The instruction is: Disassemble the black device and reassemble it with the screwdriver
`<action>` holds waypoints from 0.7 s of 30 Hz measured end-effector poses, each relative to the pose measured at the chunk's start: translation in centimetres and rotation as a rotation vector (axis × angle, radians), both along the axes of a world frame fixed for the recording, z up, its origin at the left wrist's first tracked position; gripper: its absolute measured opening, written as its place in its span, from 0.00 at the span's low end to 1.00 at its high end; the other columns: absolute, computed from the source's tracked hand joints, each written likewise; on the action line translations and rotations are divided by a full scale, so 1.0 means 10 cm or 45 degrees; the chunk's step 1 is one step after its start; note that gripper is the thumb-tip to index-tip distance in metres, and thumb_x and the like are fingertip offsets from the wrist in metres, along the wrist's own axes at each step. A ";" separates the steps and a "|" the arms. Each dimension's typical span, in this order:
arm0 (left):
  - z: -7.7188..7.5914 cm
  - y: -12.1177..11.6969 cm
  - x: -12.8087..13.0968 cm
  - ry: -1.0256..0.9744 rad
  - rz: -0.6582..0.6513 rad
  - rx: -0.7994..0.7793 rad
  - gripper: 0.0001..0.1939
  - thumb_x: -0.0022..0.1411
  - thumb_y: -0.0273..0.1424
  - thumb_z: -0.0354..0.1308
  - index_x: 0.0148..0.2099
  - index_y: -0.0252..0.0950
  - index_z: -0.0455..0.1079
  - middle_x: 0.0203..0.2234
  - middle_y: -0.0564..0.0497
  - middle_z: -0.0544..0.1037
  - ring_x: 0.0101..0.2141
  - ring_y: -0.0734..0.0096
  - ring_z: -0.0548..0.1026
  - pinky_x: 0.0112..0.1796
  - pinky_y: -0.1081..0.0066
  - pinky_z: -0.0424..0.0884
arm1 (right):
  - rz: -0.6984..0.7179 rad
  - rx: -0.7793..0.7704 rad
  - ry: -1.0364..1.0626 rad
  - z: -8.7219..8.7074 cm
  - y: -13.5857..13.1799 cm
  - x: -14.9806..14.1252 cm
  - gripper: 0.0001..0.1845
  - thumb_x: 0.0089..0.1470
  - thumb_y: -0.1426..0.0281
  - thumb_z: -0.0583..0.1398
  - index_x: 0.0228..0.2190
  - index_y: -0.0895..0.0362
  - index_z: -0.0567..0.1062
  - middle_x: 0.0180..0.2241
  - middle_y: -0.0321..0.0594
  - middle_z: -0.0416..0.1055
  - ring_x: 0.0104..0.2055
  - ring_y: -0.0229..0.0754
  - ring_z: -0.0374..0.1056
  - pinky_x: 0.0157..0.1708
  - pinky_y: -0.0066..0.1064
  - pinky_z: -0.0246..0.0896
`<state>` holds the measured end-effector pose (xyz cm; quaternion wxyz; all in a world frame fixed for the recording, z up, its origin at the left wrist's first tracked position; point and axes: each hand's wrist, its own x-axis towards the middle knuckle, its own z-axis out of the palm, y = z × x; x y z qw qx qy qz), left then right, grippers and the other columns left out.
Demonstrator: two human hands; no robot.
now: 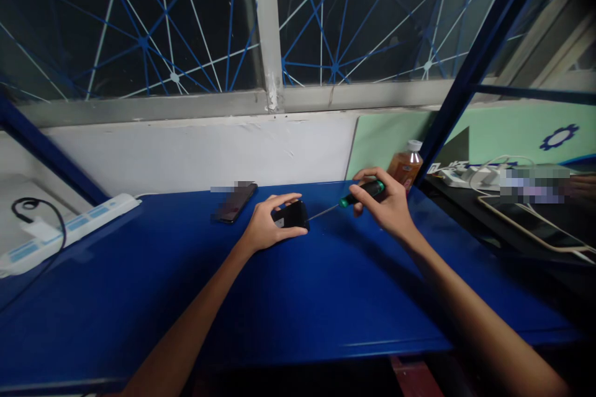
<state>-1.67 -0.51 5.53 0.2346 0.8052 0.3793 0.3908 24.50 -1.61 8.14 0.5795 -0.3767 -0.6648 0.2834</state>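
Near the middle of the blue table, my left hand grips a small black box-shaped device, thumb along its near side and fingers along the far side. A pale patch shows on the device close to my palm. My right hand is closed around the green and black handle of a screwdriver. Its thin metal shaft points left and down, and the tip is at the right end of the device. Whether the tip sits in a screw is too small to tell.
A phone lies left of my left hand on the blue table. A white power strip with a black cable runs along the left side. Behind my right hand stands a drink bottle. At right, a tablet and white cables lie on a dark surface.
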 end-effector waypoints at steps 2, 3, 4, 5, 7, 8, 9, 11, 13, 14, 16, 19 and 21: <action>0.00 0.00 0.00 -0.001 0.004 0.004 0.33 0.48 0.40 0.69 0.56 0.42 0.68 0.46 0.45 0.75 0.47 0.58 0.72 0.46 0.58 0.72 | 0.139 -0.031 0.044 0.01 0.00 0.01 0.16 0.54 0.63 0.63 0.41 0.54 0.65 0.31 0.37 0.71 0.21 0.37 0.70 0.19 0.31 0.66; 0.00 0.00 0.00 -0.003 0.005 0.006 0.32 0.48 0.40 0.69 0.56 0.42 0.68 0.46 0.45 0.75 0.47 0.57 0.72 0.46 0.57 0.72 | 0.211 -0.051 0.061 0.02 0.00 0.02 0.17 0.54 0.63 0.63 0.42 0.54 0.64 0.34 0.39 0.71 0.22 0.38 0.71 0.20 0.31 0.67; 0.00 0.01 0.00 -0.004 0.004 0.007 0.32 0.48 0.40 0.69 0.56 0.42 0.68 0.46 0.45 0.75 0.47 0.57 0.72 0.46 0.56 0.72 | 0.263 -0.069 0.071 0.03 0.00 0.02 0.18 0.54 0.63 0.63 0.43 0.53 0.63 0.35 0.40 0.72 0.23 0.38 0.71 0.20 0.32 0.67; 0.00 0.01 0.00 -0.004 0.002 0.008 0.32 0.48 0.40 0.69 0.56 0.42 0.68 0.46 0.45 0.75 0.47 0.56 0.72 0.46 0.56 0.72 | 0.280 -0.082 0.077 0.03 0.01 0.03 0.19 0.54 0.63 0.63 0.43 0.53 0.62 0.35 0.40 0.72 0.22 0.38 0.71 0.20 0.32 0.68; 0.00 0.01 0.00 -0.005 -0.002 0.005 0.32 0.48 0.40 0.69 0.56 0.42 0.68 0.46 0.44 0.76 0.47 0.55 0.72 0.46 0.55 0.71 | 0.224 -0.092 0.086 0.01 0.03 0.03 0.19 0.52 0.63 0.64 0.42 0.53 0.63 0.31 0.37 0.71 0.19 0.37 0.69 0.17 0.31 0.67; 0.01 0.01 0.00 -0.006 -0.002 0.006 0.33 0.48 0.40 0.69 0.56 0.42 0.68 0.46 0.44 0.76 0.47 0.55 0.72 0.45 0.56 0.71 | 0.172 -0.088 0.084 0.00 0.05 0.02 0.20 0.51 0.63 0.65 0.41 0.53 0.63 0.29 0.35 0.69 0.18 0.36 0.68 0.16 0.30 0.66; 0.01 0.01 -0.01 -0.007 0.001 0.009 0.32 0.48 0.40 0.69 0.56 0.42 0.68 0.46 0.45 0.76 0.47 0.56 0.72 0.45 0.56 0.71 | 0.111 -0.079 0.076 -0.02 0.06 0.02 0.19 0.51 0.62 0.66 0.40 0.54 0.64 0.27 0.33 0.68 0.16 0.35 0.67 0.15 0.30 0.65; 0.02 0.01 -0.01 -0.008 0.006 0.019 0.32 0.48 0.40 0.68 0.56 0.42 0.68 0.46 0.45 0.76 0.47 0.56 0.72 0.44 0.57 0.71 | -0.005 -0.046 0.055 -0.05 0.08 0.00 0.18 0.51 0.61 0.65 0.38 0.54 0.66 0.25 0.32 0.67 0.16 0.35 0.66 0.15 0.29 0.65; 0.02 0.01 -0.02 -0.005 0.015 0.037 0.31 0.49 0.40 0.68 0.56 0.42 0.68 0.46 0.44 0.76 0.47 0.55 0.73 0.43 0.57 0.71 | -0.035 -0.006 0.053 -0.07 0.07 0.00 0.17 0.52 0.60 0.63 0.40 0.55 0.67 0.28 0.36 0.69 0.20 0.36 0.68 0.17 0.30 0.67; 0.02 0.01 -0.02 -0.002 0.020 0.043 0.31 0.49 0.39 0.68 0.56 0.42 0.68 0.47 0.44 0.76 0.47 0.54 0.73 0.43 0.57 0.71 | -0.009 0.010 0.063 -0.06 0.06 -0.01 0.17 0.53 0.60 0.63 0.41 0.54 0.67 0.30 0.38 0.70 0.22 0.37 0.70 0.19 0.30 0.68; 0.03 0.01 -0.02 -0.002 0.031 0.050 0.31 0.49 0.40 0.68 0.55 0.42 0.68 0.47 0.44 0.76 0.47 0.54 0.72 0.43 0.57 0.71 | 0.102 0.012 0.088 -0.04 0.03 -0.01 0.19 0.53 0.61 0.62 0.44 0.54 0.65 0.35 0.41 0.71 0.26 0.39 0.71 0.21 0.31 0.69; 0.04 0.01 -0.02 -0.010 0.028 0.039 0.31 0.49 0.40 0.68 0.55 0.42 0.68 0.47 0.44 0.76 0.47 0.54 0.72 0.42 0.57 0.71 | 0.174 -0.019 0.113 -0.01 0.00 -0.02 0.22 0.52 0.63 0.64 0.45 0.53 0.63 0.34 0.39 0.71 0.22 0.37 0.70 0.21 0.32 0.69; 0.04 0.00 -0.01 -0.018 0.023 0.032 0.31 0.49 0.40 0.68 0.56 0.42 0.68 0.47 0.44 0.76 0.47 0.55 0.72 0.43 0.57 0.71 | 0.088 -0.018 0.127 -0.02 0.01 -0.03 0.20 0.51 0.64 0.65 0.44 0.53 0.64 0.29 0.35 0.70 0.19 0.36 0.68 0.19 0.32 0.67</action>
